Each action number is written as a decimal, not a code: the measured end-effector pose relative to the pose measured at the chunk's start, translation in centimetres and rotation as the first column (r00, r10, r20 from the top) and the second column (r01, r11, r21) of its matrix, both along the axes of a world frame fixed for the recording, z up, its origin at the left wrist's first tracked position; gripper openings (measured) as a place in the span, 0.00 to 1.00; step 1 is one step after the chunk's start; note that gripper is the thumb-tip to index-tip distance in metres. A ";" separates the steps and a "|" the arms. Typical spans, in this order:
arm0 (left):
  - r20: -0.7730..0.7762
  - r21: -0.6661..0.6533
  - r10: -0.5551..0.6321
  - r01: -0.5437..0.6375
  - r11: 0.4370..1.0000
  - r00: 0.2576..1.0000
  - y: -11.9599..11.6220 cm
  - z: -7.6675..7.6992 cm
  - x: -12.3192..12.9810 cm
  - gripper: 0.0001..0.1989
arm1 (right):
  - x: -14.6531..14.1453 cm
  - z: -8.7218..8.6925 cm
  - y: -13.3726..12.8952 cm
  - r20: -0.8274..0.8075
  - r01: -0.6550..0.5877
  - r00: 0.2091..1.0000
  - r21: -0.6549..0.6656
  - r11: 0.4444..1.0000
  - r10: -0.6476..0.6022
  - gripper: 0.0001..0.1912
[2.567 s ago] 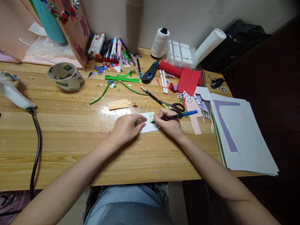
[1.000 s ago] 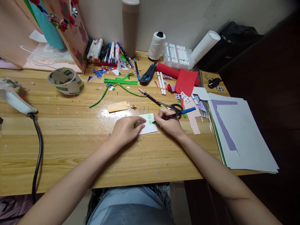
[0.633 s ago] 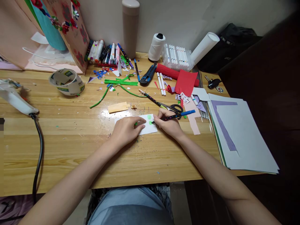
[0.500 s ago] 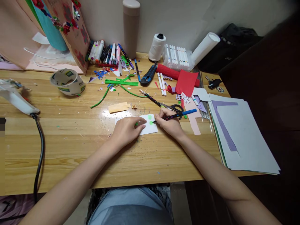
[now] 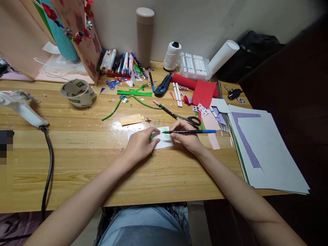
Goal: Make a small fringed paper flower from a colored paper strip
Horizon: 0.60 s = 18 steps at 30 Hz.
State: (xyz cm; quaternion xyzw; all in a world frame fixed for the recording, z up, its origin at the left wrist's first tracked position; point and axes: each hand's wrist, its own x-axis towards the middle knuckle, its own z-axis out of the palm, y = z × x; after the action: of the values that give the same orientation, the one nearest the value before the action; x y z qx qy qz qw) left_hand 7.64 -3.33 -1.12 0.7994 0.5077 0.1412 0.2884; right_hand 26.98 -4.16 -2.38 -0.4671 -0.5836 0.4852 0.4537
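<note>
A small strip of white paper (image 5: 167, 143) lies on the wooden table, bearing bright green spots near its right end. My left hand (image 5: 140, 143) rests flat over the left part of the strip, thumb and index finger apart; a bit of green shows between them, and I cannot tell whether it is a mark or an object. My right hand (image 5: 186, 136) pinches a dark felt-tip pen (image 5: 191, 132) with a blue rear end. The pen lies almost level, its tip over the green spots; whether it touches the paper is unclear.
Scissors (image 5: 193, 120) and another dotted pen (image 5: 166, 109) lie just beyond my right hand. Further back are a utility knife (image 5: 163, 84), green strips (image 5: 134, 92) and red paper (image 5: 205, 93). A tape roll (image 5: 78, 93) and glue gun (image 5: 24, 109) stand left, white sheets (image 5: 269, 147) right.
The pen has swung to a flatter angle, and its tip has shifted left and away from me over the green spots. My left hand stays on the paper. The view has shifted slightly.
</note>
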 end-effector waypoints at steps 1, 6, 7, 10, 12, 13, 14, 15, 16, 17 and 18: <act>0.010 -0.001 -0.001 0.001 1.000 1.000 -0.1 -0.1 0.0 0.13 | -0.1 0.2 -0.1 -0.018 -0.050 0.999 -0.007 0.999 0.050 0.10; 0.056 -0.018 -0.042 0.043 0.999 0.998 -0.3 -0.2 0.2 0.13 | -0.6 0.3 -0.8 -0.007 -0.195 0.981 -0.050 0.980 0.195 0.07; 0.066 -0.019 -0.064 0.065 0.998 0.996 -0.4 -0.2 0.3 0.13 | -0.8 0.3 -0.9 -0.001 -0.201 0.979 -0.054 0.978 0.202 0.07; 0.063 -0.027 -0.138 0.140 0.990 0.988 -0.7 0.0 0.4 0.11 | -1.3 0.2 -1.3 0.036 -0.228 0.973 -0.059 0.972 0.230 0.06; 0.044 -0.040 -0.151 0.153 0.987 0.988 -1.0 0.0 0.5 0.10 | -1.6 0.3 -1.7 0.102 -0.235 0.966 -0.028 0.972 0.236 0.05; 0.047 -0.049 -0.147 0.150 0.988 0.988 -1.1 0.0 0.5 0.11 | -1.8 0.3 -1.9 0.148 -0.237 0.961 0.011 0.972 0.232 0.04; 0.064 -0.060 -0.140 0.144 0.988 0.988 -1.3 0.0 0.5 0.12 | -1.9 0.4 -2.0 0.193 -0.242 0.955 0.064 0.968 0.226 0.03; 0.091 -0.072 -0.135 0.141 0.987 0.987 -1.4 0.0 0.5 0.13 | -1.9 0.4 -2.1 0.232 -0.254 0.947 0.126 0.959 0.221 0.03; 0.120 -0.087 -0.131 0.142 0.986 0.984 -1.6 0.1 0.5 0.14 | -2.0 0.5 -2.2 0.261 -0.274 0.940 0.190 0.943 0.220 0.02; 0.145 -0.100 -0.127 0.143 0.985 0.981 -1.7 0.1 0.4 0.15 | -2.0 0.5 -2.2 0.280 -0.296 0.933 0.247 0.923 0.224 0.02; 0.162 -0.111 -0.125 0.144 0.983 0.979 -1.9 0.2 0.4 0.15 | -2.0 0.6 -2.2 0.291 -0.317 0.928 0.293 0.902 0.231 0.02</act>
State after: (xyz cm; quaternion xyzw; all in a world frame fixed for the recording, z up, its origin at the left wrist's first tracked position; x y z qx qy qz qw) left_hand 8.04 -5.20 -0.92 0.7994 0.4364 0.1516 0.3842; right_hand 24.96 -6.39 -1.76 -0.3528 -0.7700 0.3757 0.3762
